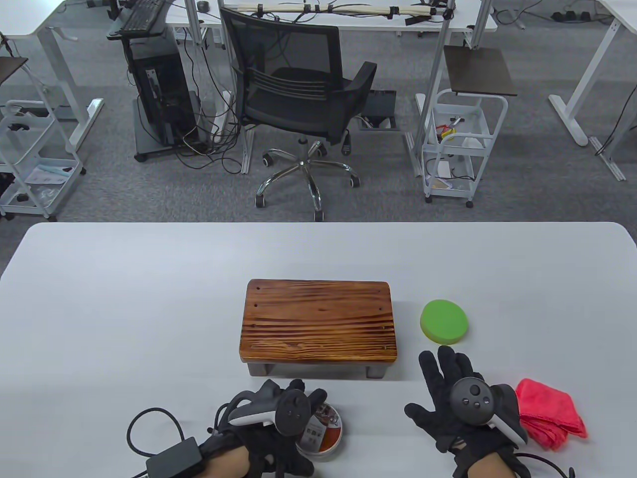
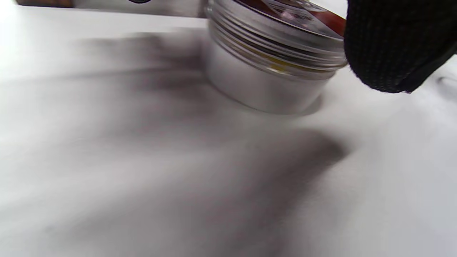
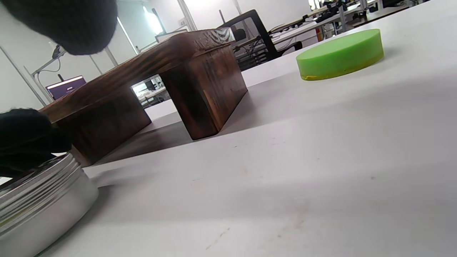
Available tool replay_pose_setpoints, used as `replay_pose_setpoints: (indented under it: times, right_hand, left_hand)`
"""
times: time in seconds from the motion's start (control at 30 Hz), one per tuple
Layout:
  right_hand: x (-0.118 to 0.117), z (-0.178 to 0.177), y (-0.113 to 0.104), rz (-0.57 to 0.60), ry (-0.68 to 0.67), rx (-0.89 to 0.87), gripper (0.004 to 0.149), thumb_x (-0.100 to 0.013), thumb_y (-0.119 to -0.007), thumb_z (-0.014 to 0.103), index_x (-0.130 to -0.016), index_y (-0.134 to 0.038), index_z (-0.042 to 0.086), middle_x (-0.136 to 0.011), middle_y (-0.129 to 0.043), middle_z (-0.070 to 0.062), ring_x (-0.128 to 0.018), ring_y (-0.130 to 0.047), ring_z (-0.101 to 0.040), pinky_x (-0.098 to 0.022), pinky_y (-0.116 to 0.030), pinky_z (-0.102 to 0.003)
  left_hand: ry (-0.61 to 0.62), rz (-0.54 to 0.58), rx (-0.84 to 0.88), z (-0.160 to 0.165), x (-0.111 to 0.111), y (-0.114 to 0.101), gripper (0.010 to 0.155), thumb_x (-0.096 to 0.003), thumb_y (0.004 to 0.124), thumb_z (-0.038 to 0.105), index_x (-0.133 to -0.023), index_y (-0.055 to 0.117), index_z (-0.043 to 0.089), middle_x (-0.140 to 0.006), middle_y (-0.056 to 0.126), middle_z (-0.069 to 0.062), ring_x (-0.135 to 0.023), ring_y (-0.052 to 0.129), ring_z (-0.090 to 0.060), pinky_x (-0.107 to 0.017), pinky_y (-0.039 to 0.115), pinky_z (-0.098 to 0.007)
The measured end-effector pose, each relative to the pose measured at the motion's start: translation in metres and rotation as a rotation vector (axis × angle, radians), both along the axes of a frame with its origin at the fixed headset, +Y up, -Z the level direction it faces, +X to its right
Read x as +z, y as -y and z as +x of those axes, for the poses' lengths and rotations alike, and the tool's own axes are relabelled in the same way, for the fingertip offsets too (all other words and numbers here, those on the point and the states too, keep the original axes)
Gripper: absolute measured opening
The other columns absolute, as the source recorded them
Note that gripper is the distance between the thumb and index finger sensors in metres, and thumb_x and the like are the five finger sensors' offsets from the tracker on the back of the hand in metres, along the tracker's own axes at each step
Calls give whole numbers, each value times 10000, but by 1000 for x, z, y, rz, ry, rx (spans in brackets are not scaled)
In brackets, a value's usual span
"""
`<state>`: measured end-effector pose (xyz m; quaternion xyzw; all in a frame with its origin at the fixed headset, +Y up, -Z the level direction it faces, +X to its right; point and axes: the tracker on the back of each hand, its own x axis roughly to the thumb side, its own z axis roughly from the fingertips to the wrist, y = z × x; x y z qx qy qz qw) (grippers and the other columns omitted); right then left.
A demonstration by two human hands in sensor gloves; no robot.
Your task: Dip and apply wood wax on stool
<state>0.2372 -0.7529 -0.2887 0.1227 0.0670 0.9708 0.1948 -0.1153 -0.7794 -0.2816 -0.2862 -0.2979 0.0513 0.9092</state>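
A dark wooden stool [image 1: 318, 321] stands mid-table. It also shows in the right wrist view [image 3: 160, 82]. A round silver wax tin [image 1: 322, 432] with a red-brown label sits near the front edge. My left hand [image 1: 278, 416] grips the tin from its left side. In the left wrist view the tin [image 2: 264, 78] shows bare screw threads under a tilted labelled lid, with a gloved fingertip [image 2: 389, 46] at its rim. My right hand [image 1: 448, 393] is open with fingers spread, empty, right of the stool's front corner. A green round sponge pad [image 1: 444, 321] lies beyond it and also shows in the right wrist view [image 3: 341, 53].
A folded red cloth [image 1: 550, 414] lies at the front right, just right of my right hand. A black cable with an adapter box [image 1: 174, 460] lies at the front left. An office chair [image 1: 298, 94] and a white cart [image 1: 463, 144] stand beyond the table's far edge.
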Motion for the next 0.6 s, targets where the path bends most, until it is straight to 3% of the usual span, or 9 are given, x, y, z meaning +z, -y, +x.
replay_pose_setpoints:
  times: [0.33, 0.43, 0.6]
  right_hand:
    - [13, -65, 0, -111, -223, 152, 981, -434, -749, 757, -1130, -199, 337, -1210, -160, -137, -1075, -294, -509, -728, -416, -717]
    - [18, -91, 0, -135, -303, 183, 1013, -407, -773, 795, -1140, -233, 351, -1222, -203, -130, -1081, -337, -504, -728, -436, -717]
    - [24, -136, 8, -169, -355, 189, 1068, -367, -824, 834, -1141, -265, 356, -1216, -264, -136, -1066, -412, -496, -714, -473, -717]
  left_hand:
    - [-95, -9, 11, -35, -3, 23, 1180, -437, 913, 700, -1121, 40, 298, -1217, 56, -243, -1081, 216, -600, -719, 319, -787]
    - [-120, 4, 34, -39, -4, 35, 1145, -418, 911, 721, -1132, 101, 339, -1209, 10, -239, -1059, 104, -598, -694, 253, -798]
    - [-158, -64, 108, -41, -6, 48, 1085, -430, 886, 733, -1133, 150, 356, -1179, -72, -238, -1010, -40, -596, -645, 145, -822]
